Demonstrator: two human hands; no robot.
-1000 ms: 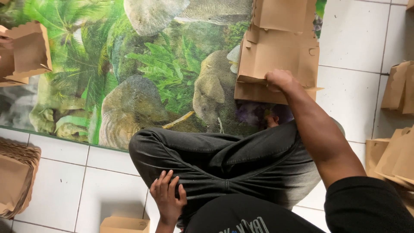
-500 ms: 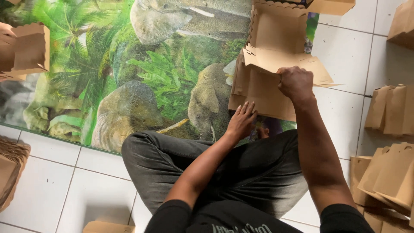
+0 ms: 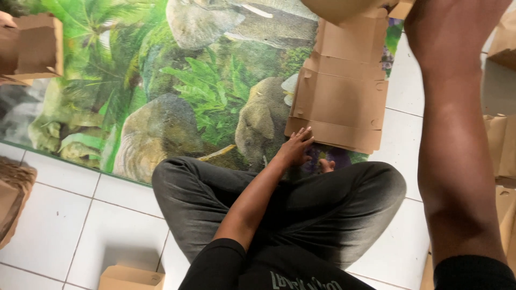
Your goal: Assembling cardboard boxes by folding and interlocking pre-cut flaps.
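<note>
Head view, seated cross-legged on the floor. The stack of flat, unfolded brown cardboard box blanks (image 3: 341, 102) lies on the printed mat directly beyond my left fingertips, its near edge touching them. My left hand (image 3: 294, 147) rests palm down with fingers spread and loose, pressing on the bottom edge of the stack and closed around nothing.

My right arm is raised close to the camera at the right; my right hand (image 3: 430, 13) is largely cut off by the upper frame edge. Just left of it, at the top edge, shows the curved underside of a brown cardboard piece (image 3: 338, 8); that hand seems to be holding it up, but its fingers are out of view, so I cannot tell their grip.

Below my left fingers, my knees in grey trousers (image 3: 322, 209) cross, with one toe (image 3: 325, 165) showing just right of the hand. The mat (image 3: 177, 91), printed with green foliage and elephants, spreads left of and beyond the fingers over white floor tiles (image 3: 59, 225). Far left of the fingers sits a folded brown carton (image 3: 37, 48); a stack of more cardboard (image 3: 11, 204) lies at the lower left, another carton (image 3: 131, 278) near my left elbow, and further cardboard pieces (image 3: 502, 156) at the right edge.
</note>
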